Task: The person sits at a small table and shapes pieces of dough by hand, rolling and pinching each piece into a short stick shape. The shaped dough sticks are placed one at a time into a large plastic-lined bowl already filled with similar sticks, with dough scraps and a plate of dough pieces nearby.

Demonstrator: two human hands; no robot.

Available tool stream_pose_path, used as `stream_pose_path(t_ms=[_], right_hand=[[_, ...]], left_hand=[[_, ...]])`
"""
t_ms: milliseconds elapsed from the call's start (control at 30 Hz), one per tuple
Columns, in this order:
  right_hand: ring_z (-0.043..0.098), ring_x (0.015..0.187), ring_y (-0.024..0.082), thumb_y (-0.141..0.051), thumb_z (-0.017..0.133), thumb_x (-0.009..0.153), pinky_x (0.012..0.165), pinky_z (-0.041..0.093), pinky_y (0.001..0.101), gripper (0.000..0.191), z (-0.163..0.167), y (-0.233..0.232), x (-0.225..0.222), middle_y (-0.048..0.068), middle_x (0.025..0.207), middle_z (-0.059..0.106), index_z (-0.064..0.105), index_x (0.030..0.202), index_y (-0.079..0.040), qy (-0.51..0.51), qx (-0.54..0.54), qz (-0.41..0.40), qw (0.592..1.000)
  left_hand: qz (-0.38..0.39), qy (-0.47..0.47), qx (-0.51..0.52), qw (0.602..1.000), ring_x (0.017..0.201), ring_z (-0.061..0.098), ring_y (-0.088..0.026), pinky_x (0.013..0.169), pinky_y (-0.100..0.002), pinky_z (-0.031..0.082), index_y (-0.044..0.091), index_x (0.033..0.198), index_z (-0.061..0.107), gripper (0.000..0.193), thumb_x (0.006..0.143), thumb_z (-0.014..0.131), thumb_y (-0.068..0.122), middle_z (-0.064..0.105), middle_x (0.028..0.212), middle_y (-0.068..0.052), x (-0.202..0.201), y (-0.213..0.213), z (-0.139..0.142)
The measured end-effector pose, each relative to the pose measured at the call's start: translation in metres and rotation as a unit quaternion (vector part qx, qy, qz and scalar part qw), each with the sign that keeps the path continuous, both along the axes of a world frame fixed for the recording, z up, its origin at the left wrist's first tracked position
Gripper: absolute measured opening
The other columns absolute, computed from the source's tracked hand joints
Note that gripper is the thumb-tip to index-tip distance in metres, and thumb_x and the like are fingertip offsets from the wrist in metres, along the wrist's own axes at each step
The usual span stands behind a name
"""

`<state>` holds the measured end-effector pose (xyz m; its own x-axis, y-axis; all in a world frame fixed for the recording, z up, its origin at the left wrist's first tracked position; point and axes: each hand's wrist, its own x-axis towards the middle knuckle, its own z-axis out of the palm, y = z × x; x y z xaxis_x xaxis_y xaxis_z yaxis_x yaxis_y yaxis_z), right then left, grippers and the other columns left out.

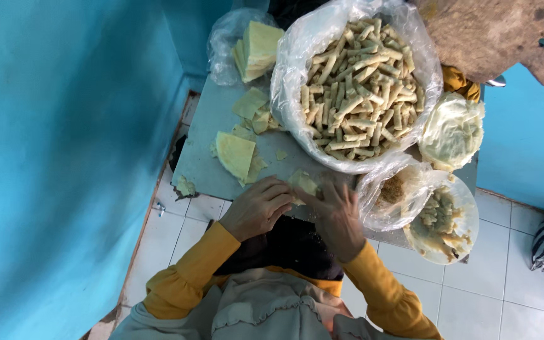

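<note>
- The left hand (258,208), just left of the frame's centre, curls its fingers over one side of a pale dough wrapper (303,184) on the near edge of the grey table (206,151).
- The right hand (337,217), just right of centre, presses its fingers on the other side of the same wrapper; both hands pinch it between them.
- More wrappers (235,154) lie on the table up and left of the hands.
- A plastic bag of stacked wrappers (256,47) sits at upper centre-left.
- A large bag-lined tub of rolled sticks (355,85) fills the upper centre.
- A bowl of filling (443,220) stands right of the hands.
</note>
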<state>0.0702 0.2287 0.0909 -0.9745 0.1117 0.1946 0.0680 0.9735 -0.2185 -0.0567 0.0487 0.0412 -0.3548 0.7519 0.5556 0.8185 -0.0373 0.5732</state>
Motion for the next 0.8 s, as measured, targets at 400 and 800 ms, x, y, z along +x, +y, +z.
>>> stream_pose_path(t_ms=[400,800], right_hand=[[0.051,0.1,0.028,0.0,0.061,0.077,0.087,0.042,0.0442,0.065,0.002,-0.004,0.007,0.008,0.1,0.054,0.065,0.14,-0.015,-0.004,0.062,0.031,0.998],[0.069,0.103,0.031,0.008,0.048,0.083,0.088,0.057,0.0401,0.041,0.041,0.114,0.066,0.013,0.109,0.072,0.068,0.114,-0.009,0.115,-0.111,-0.068,0.985]], left_hand=[[0.056,-0.057,-0.028,0.996,0.116,0.06,-0.033,0.1,-0.043,0.05,0.002,0.107,0.068,0.019,0.093,0.073,0.014,0.065,0.119,-0.012,0.008,0.008,0.008],[0.144,-0.137,-0.039,0.979,0.087,0.065,-0.033,0.08,-0.044,0.05,0.004,0.103,0.06,0.012,0.096,0.068,0.011,0.067,0.093,-0.01,0.036,0.034,0.027]])
